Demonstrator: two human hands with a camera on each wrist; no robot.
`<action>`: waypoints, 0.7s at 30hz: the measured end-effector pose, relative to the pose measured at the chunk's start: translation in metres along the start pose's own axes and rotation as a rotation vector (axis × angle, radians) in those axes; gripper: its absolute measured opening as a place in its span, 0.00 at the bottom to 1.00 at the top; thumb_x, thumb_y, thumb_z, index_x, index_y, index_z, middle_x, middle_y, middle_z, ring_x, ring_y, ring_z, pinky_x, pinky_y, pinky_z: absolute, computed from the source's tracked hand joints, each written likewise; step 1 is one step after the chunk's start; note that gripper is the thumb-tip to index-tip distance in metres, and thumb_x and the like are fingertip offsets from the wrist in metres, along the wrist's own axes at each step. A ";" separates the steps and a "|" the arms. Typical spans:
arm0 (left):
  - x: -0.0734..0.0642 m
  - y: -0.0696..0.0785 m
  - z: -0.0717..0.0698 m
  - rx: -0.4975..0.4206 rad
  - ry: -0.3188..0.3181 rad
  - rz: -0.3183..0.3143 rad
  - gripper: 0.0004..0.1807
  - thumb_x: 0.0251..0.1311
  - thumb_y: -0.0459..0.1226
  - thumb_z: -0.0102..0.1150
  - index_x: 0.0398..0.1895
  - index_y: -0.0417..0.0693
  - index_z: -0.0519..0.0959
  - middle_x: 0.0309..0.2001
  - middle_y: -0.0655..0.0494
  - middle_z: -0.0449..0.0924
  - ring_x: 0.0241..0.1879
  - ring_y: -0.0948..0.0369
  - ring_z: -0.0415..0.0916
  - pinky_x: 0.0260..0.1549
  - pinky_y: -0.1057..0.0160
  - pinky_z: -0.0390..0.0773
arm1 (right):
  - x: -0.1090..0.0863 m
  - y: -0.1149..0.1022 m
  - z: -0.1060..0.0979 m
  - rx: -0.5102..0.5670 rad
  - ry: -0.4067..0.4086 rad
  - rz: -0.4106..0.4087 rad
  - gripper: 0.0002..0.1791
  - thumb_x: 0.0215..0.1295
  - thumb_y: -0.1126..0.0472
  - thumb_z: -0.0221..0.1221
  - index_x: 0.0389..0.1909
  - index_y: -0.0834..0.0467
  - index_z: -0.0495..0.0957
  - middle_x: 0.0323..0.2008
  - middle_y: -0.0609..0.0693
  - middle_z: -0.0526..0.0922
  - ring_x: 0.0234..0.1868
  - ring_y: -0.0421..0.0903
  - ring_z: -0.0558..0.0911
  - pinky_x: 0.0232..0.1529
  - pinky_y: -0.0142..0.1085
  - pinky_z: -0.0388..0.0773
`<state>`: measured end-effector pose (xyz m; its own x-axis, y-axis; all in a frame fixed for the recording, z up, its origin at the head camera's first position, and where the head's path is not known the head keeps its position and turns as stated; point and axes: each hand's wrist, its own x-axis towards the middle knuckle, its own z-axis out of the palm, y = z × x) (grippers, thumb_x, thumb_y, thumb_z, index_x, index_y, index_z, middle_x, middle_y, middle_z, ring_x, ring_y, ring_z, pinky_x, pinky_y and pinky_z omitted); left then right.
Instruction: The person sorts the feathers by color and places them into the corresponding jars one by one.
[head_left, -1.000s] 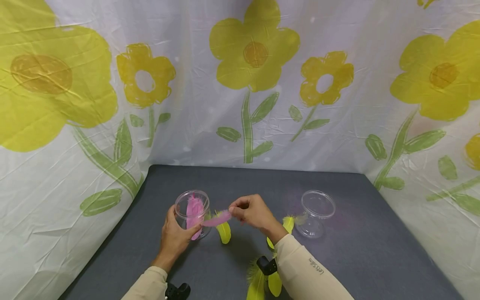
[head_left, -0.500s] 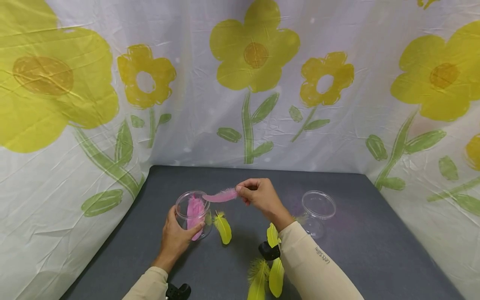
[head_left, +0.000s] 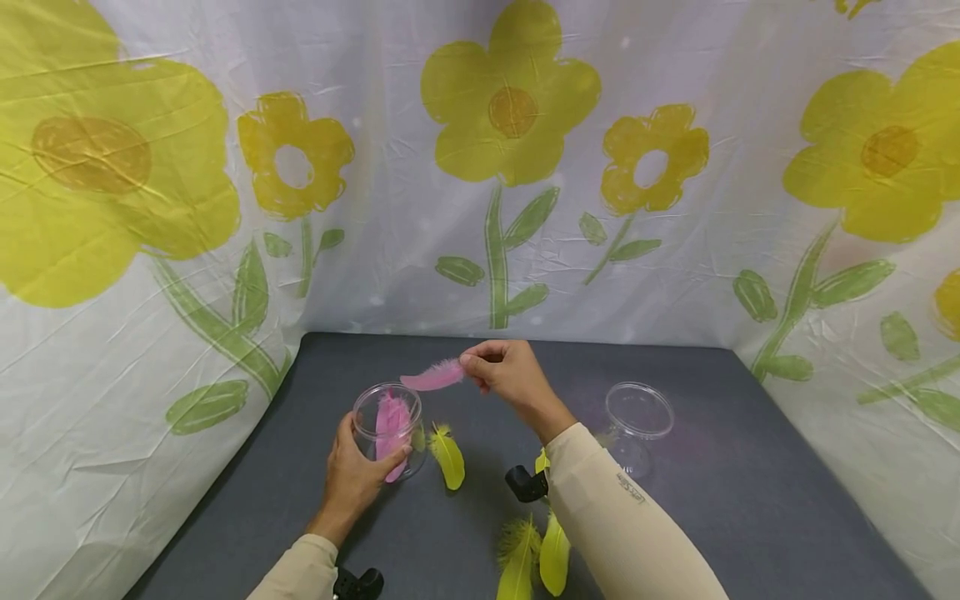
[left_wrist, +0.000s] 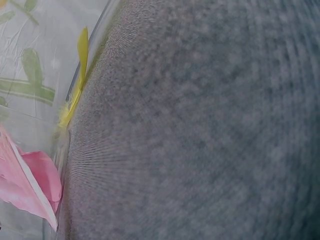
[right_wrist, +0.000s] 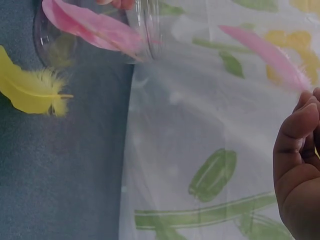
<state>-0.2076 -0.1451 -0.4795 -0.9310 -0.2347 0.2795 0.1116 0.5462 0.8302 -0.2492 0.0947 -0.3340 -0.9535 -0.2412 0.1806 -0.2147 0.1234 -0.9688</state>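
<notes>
In the head view my left hand [head_left: 356, 475] grips a clear plastic jar [head_left: 417, 408] from its left side, thumb across the front. Pink feathers [head_left: 392, 423] stand inside that jar; one shows large through its wall in the right wrist view. My right hand [head_left: 513, 379] pinches another pink feather [head_left: 433, 377] by its fluffy end between thumb and fingers. This feather points left, its free tip just above the far side of the jar's rim. Beside the jar, apart from both hands, lies a yellow feather [head_left: 448, 458], also seen in the left wrist view.
A second clear jar [head_left: 639, 429] stands on the right side of the dark grey table [head_left: 750, 500]. Several yellow feathers [head_left: 517, 558] lie near the front, partly hidden by my right sleeve [head_left: 622, 517]. A flower-printed cloth [head_left: 390, 250] hangs behind and along the sides.
My right hand has risen and moved farther from me with the pink feather, from beside the jar to above rim height. My left hand keeps its grip on the jar.
</notes>
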 end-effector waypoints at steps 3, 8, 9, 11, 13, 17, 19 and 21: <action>0.000 -0.001 0.000 0.002 0.007 0.005 0.55 0.41 0.46 0.78 0.68 0.37 0.55 0.64 0.33 0.61 0.62 0.37 0.61 0.56 0.35 0.61 | 0.004 0.000 0.004 -0.007 0.003 0.003 0.06 0.63 0.62 0.64 0.33 0.63 0.84 0.28 0.60 0.81 0.23 0.45 0.75 0.28 0.38 0.76; 0.001 -0.001 -0.001 -0.001 -0.006 0.002 0.56 0.41 0.47 0.79 0.69 0.38 0.54 0.64 0.33 0.61 0.62 0.38 0.61 0.56 0.36 0.61 | 0.009 0.003 0.011 -0.017 0.002 0.006 0.07 0.63 0.63 0.64 0.34 0.64 0.84 0.28 0.58 0.82 0.23 0.45 0.75 0.27 0.35 0.76; 0.001 -0.002 -0.001 -0.002 -0.010 -0.003 0.56 0.41 0.47 0.79 0.69 0.38 0.54 0.64 0.34 0.61 0.62 0.38 0.61 0.56 0.36 0.61 | 0.010 0.004 0.013 -0.021 0.000 0.008 0.07 0.63 0.63 0.64 0.35 0.64 0.84 0.27 0.57 0.82 0.23 0.45 0.75 0.27 0.35 0.76; 0.001 -0.002 -0.001 -0.004 -0.018 -0.008 0.56 0.41 0.48 0.78 0.69 0.38 0.53 0.65 0.34 0.60 0.63 0.38 0.60 0.57 0.36 0.61 | 0.012 0.005 0.016 -0.027 -0.006 0.019 0.07 0.63 0.63 0.64 0.35 0.64 0.84 0.27 0.54 0.82 0.24 0.45 0.75 0.28 0.35 0.76; 0.001 -0.002 -0.001 -0.005 -0.025 -0.013 0.56 0.42 0.48 0.78 0.70 0.39 0.53 0.65 0.34 0.59 0.63 0.38 0.59 0.57 0.36 0.60 | 0.014 0.008 0.019 -0.032 -0.012 0.024 0.07 0.63 0.63 0.64 0.35 0.64 0.84 0.26 0.54 0.82 0.24 0.45 0.75 0.28 0.35 0.76; 0.001 -0.002 -0.001 -0.011 -0.032 -0.019 0.57 0.42 0.48 0.78 0.70 0.38 0.52 0.65 0.34 0.59 0.63 0.38 0.59 0.58 0.36 0.60 | 0.017 0.011 0.026 -0.048 -0.013 0.044 0.06 0.63 0.63 0.64 0.34 0.63 0.84 0.25 0.53 0.81 0.24 0.44 0.76 0.27 0.36 0.77; 0.001 -0.002 -0.001 -0.014 -0.035 -0.024 0.57 0.42 0.49 0.78 0.70 0.39 0.52 0.66 0.34 0.59 0.64 0.38 0.59 0.58 0.36 0.60 | 0.018 0.012 0.029 -0.065 -0.013 0.060 0.05 0.63 0.63 0.64 0.33 0.62 0.84 0.24 0.52 0.81 0.23 0.44 0.76 0.27 0.36 0.77; 0.002 -0.001 -0.002 -0.015 -0.038 -0.027 0.57 0.42 0.49 0.77 0.70 0.39 0.52 0.66 0.34 0.59 0.64 0.38 0.58 0.58 0.36 0.59 | 0.020 0.013 0.032 -0.088 -0.014 0.074 0.05 0.64 0.64 0.63 0.33 0.61 0.85 0.23 0.53 0.80 0.23 0.44 0.75 0.26 0.37 0.77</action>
<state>-0.2086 -0.1475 -0.4790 -0.9463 -0.2180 0.2388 0.0915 0.5281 0.8443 -0.2638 0.0603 -0.3482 -0.9646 -0.2414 0.1061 -0.1620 0.2253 -0.9607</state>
